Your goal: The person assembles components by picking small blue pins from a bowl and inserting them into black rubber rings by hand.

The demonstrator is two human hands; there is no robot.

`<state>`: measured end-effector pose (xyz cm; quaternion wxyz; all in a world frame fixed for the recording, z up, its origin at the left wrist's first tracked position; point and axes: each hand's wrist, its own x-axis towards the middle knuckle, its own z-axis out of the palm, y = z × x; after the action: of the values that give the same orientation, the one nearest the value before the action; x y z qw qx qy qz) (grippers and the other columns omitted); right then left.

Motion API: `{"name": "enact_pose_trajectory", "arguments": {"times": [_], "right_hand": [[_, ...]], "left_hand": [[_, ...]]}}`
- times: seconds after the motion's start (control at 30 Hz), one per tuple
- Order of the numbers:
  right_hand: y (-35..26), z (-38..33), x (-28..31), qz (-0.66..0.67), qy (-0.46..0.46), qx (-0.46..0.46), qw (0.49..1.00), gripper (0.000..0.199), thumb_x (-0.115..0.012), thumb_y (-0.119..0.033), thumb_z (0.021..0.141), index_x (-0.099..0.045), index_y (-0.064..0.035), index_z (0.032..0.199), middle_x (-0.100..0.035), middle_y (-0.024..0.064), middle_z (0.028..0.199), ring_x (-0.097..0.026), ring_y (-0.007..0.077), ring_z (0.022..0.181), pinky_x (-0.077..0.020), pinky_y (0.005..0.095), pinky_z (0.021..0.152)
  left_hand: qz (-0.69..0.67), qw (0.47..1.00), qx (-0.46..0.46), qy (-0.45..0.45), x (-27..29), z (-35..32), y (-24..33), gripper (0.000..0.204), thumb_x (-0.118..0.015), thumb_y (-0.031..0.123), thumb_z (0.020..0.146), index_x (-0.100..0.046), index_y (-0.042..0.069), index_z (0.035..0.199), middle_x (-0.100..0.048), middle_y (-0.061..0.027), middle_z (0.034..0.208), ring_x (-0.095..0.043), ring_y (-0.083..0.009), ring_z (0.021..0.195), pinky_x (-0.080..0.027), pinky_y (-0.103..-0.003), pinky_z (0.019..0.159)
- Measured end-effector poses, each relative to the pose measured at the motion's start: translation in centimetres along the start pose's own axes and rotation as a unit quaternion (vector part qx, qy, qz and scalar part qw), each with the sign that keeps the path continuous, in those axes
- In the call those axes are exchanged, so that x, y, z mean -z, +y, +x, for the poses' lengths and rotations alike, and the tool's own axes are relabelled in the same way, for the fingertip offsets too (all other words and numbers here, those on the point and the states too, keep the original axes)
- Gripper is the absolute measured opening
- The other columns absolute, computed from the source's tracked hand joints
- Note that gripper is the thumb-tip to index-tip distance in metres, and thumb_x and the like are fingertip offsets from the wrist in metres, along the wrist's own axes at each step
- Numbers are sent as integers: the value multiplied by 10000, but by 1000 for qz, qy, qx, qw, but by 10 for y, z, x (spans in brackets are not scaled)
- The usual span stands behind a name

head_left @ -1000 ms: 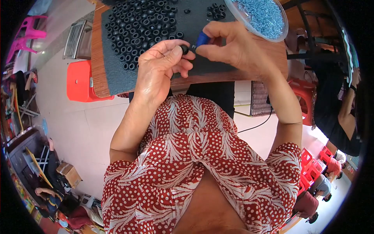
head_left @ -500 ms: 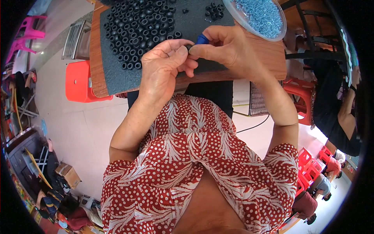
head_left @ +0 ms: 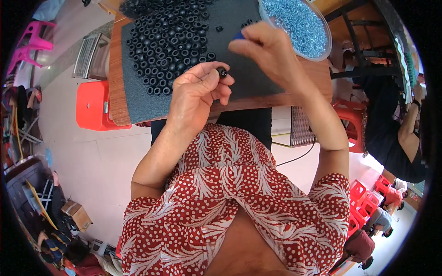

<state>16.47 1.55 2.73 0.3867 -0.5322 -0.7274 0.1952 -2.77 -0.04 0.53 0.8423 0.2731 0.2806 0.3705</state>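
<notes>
Pinched between thumb and forefinger of the left hand point(head_left: 198, 94) — one small black ring point(head_left: 222, 72), lifted just clear of the dark mat point(head_left: 138, 99), probably for easy turning. Right hand point(head_left: 271, 50) raised beyond it, fingers pressed around a small blue piece point(head_left: 239, 34) — barely visible. Loose black rings point(head_left: 170, 37) heaped on the mat within reach. Clear bowl of blue-grey bits point(head_left: 299, 23) just beside the right hand. Wooden worktop point(head_left: 115, 69) beneath, red stool point(head_left: 92, 103) alongside.

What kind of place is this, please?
Probably a small assembly workshop: a wooden table with a dark mat bearing many black rubber rings, a bowl of small blue parts, and plastic stools.
</notes>
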Motion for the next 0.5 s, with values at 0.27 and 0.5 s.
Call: {"name": "enact_pose_trajectory", "arguments": {"times": [0.27,0.5], "right_hand": [[46,44,-35,-299,13,206,932,106,-664,-88,627,-638,-52,723,-580,116,755,-539,309,781,-454,405,663],[43,48,-27,-370,-27,242,896,128,-659,-75,625,-640,-34,745,-589,119,752,-548,299,797,-459,391,666]], "left_hand": [[-11,1000,10,8,1,-4,-4,209,-519,121,901,-566,-33,1035,-629,-121,851,-596,-133,654,-454,-261,574],[-17,1000,22,-3,2,-3,-1,247,-518,138,905,-553,-35,1078,-626,-114,853,-586,-122,652,-447,-256,576]]}}
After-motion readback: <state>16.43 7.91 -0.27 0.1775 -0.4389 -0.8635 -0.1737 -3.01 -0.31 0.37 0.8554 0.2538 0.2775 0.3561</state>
